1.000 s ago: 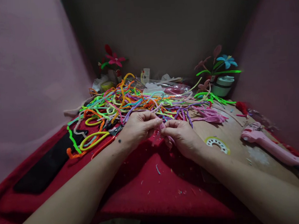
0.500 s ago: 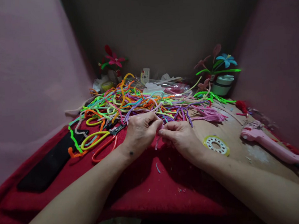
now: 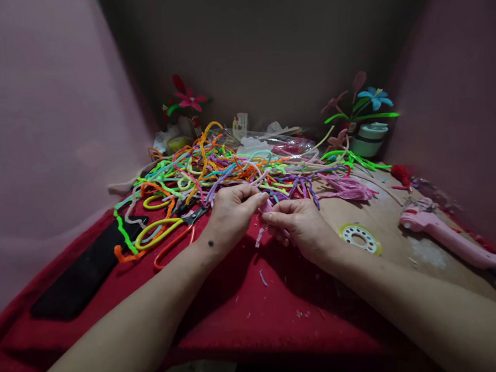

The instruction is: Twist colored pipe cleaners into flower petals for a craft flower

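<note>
My left hand (image 3: 235, 210) is closed, thumb and forefinger pinched at the upper part of a thin pink strand (image 3: 268, 205). Close beside it, my right hand (image 3: 297, 223) pinches the same strand lower down, its other fingers curled under. A pale loose end (image 3: 259, 237) hangs between the hands over the red cloth (image 3: 257, 315). Fingers cover most of the strand, so its exact kind is unclear. Scissors (image 3: 161, 230) with yellow and red handles lie left of my left hand. A roll of tape (image 3: 360, 239) rests right of my right wrist.
Behind my hands spreads a tangled heap of colourful pipe cleaners (image 3: 204, 169). A black flat object (image 3: 78, 280) lies at the left. At the right are a pink glue gun (image 3: 451, 234), a pink bundle (image 3: 348, 187) and a potted blue flower (image 3: 375, 99).
My hands have moved slightly apart, my left hand's fingers loosening a little. More of the pink strand and its hanging end now shows between them.
</note>
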Demonstrator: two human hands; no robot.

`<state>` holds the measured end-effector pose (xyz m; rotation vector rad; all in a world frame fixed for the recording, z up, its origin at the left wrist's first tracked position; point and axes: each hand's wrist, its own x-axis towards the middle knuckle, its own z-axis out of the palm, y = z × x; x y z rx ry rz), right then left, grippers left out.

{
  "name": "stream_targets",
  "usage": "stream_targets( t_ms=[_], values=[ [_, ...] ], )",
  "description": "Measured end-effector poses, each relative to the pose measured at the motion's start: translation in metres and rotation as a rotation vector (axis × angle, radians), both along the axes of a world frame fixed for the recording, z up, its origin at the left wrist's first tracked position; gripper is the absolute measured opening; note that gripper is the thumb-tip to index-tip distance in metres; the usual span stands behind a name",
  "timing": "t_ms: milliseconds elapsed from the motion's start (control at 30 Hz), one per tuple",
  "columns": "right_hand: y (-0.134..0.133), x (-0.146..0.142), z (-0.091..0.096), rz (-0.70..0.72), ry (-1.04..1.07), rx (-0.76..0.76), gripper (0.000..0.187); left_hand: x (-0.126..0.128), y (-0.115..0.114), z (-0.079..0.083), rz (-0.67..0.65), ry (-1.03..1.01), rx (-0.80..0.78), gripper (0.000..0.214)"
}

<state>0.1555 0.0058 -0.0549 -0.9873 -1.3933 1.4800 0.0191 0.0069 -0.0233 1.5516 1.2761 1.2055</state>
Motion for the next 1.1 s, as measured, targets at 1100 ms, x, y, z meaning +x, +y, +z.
stream_targets(
  t_ms=[1100],
  values=[
    [0.004,0.003,-0.001,0.062,0.033,-0.014,0.019,-0.001,0.000,-0.003,-0.009,0.109,0.081,0.009]
  ],
)
